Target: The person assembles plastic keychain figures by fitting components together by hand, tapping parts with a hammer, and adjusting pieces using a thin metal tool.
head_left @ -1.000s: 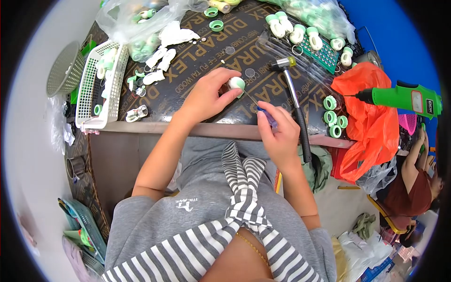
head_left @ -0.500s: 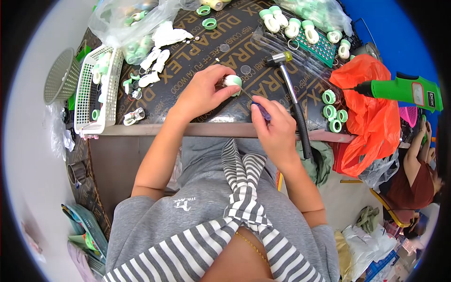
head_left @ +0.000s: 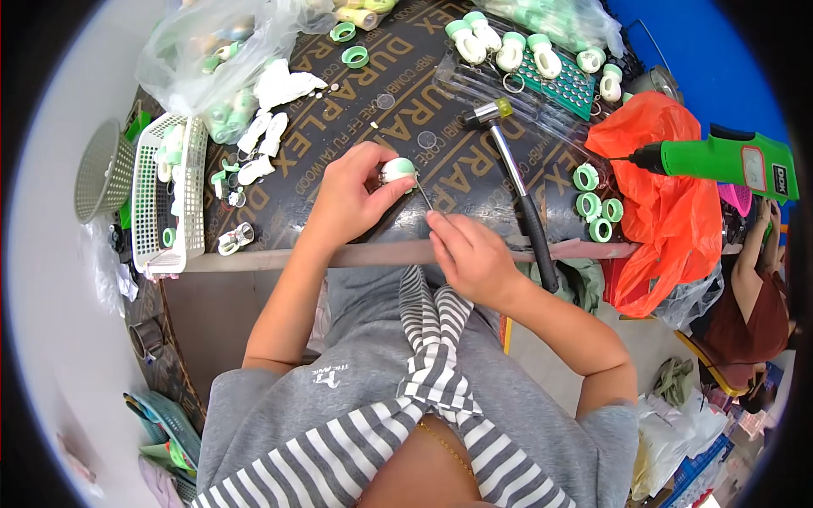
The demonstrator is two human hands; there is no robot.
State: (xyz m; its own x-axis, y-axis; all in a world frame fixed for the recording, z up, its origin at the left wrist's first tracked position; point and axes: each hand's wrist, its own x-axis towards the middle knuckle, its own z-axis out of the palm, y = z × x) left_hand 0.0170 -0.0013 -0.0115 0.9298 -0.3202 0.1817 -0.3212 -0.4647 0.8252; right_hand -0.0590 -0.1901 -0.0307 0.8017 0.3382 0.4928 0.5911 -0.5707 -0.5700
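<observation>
My left hand [head_left: 357,193] is closed around a small white plastic piece with a pale green cap [head_left: 398,169], just above the table's front edge. In my right hand [head_left: 472,256] is a slim screwdriver [head_left: 424,198]. Its thin metal shaft points up and left to the capped piece, and its tip is at or close to the green part. My fingers cover its handle. A hammer [head_left: 515,165] with a black grip lies to the right of my hands, its handle sticking out past the table edge.
At left stands a white basket [head_left: 195,182] of parts, with white shells [head_left: 264,135] nearby. Green rings [head_left: 588,204] lie at right beside an orange plastic bag [head_left: 648,203] and a green power screwdriver [head_left: 724,161]. Finished-looking white-green pieces [head_left: 511,52] lie at the back. Another person [head_left: 745,313] sits far right.
My right hand has moved down and left and turned, bringing the screwdriver's shaft to the capped piece. My left hand, holding that piece, has shifted slightly left and down. The view has shifted slightly.
</observation>
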